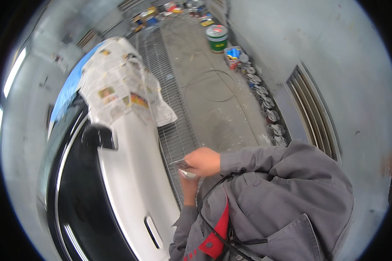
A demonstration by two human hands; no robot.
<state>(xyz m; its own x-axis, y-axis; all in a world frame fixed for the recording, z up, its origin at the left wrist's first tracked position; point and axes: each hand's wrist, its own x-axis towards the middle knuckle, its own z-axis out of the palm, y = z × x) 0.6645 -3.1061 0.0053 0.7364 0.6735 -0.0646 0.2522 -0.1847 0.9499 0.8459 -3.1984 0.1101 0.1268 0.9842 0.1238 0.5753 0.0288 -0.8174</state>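
Observation:
My right hand [204, 161] reaches in from the right, fingers closed round a small dark flat tool [183, 165] that looks like a scraper. Just below it, my left hand [189, 186] is raised, its fingers partly hidden behind the right hand. It grips a small white object [187, 174] whose kind I cannot make out. Both hands meet in front of my chest, above the floor grating [172, 143]. To their left stands a white car body [135, 174] with dark window glass [85, 191] and a door handle [153, 232]. Neither hand touches the car.
Printed paper [117, 87] covers the car's far part, beside blue sheeting [72, 82]. A green bucket [217, 39], a box [232, 54] and several cans [265, 102] line the right wall, near a louvred vent [311, 108]. A thin hose [224, 100] loops across the floor.

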